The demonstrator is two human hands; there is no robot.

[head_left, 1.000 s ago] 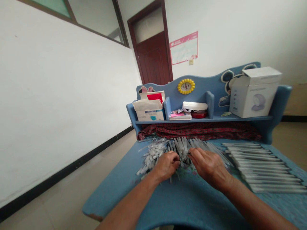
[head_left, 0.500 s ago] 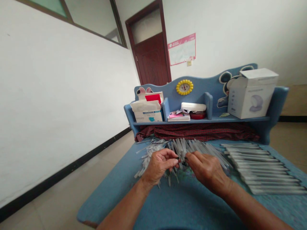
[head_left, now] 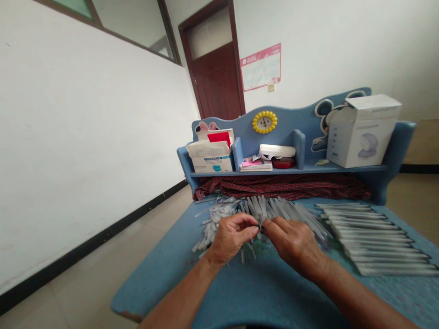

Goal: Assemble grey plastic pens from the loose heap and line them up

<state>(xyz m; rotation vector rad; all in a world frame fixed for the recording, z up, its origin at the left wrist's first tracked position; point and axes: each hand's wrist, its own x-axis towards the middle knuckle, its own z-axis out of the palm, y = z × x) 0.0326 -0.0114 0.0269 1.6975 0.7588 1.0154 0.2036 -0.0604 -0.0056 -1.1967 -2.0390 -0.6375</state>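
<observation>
My left hand [head_left: 230, 237] is closed in a pinch, thumb against forefinger, with a small dark piece at the fingertips. My right hand [head_left: 293, 244] is also closed, its fingertips meeting the left ones over the table. Whatever the right fingers grip is mostly hidden; only a dark bit shows between the hands. Behind them, a loose heap of short clear plastic pieces [head_left: 214, 224] lies on the left. A fan of long translucent strips [head_left: 297, 214] spreads behind the right hand. Further right, several slim pale tubes with dark ends [head_left: 380, 240] lie side by side in a row.
The blue table [head_left: 164, 278] has a raised shelf [head_left: 318, 169] at its back. On the shelf stand a mask box [head_left: 214, 163], a stack of papers [head_left: 255, 167], a red round case [head_left: 283, 163] and a white carton [head_left: 366, 137]. A checked cloth [head_left: 274, 186] lies beneath it.
My fingertips have come together; the small gap between the hands has closed, the left hand moving slightly right. The plastic pieces and the row of tubes lie as before.
</observation>
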